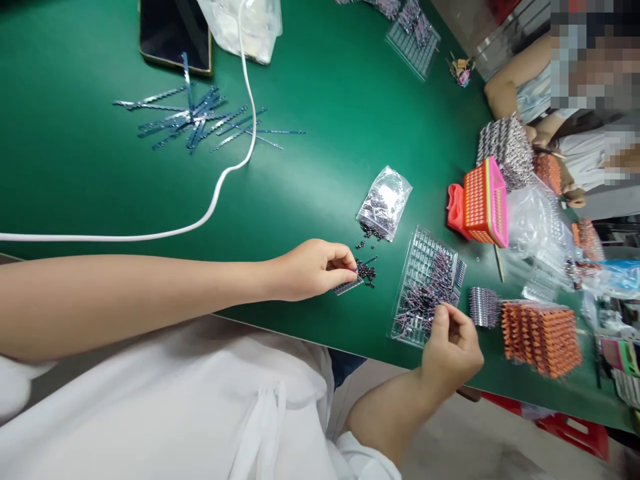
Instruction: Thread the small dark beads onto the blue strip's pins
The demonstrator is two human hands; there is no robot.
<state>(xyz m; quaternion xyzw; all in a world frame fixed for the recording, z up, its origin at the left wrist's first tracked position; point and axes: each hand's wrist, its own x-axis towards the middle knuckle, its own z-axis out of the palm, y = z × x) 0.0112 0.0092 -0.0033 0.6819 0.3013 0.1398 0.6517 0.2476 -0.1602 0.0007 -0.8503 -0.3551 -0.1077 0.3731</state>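
White shirt [185, 393] nearest, fingers of the left hand [315, 270] meet beside the beads [367, 272] and those of the right hand [453, 347] over the tray [419, 250], any hold unclear, so a stray knuckle could scatter beads across the bench [310, 187].

Green counter [320, 173] brightly lit, upper-left corner darkened, glare caught on small clear plastic bag [385, 203], upper-right edge pixelated.
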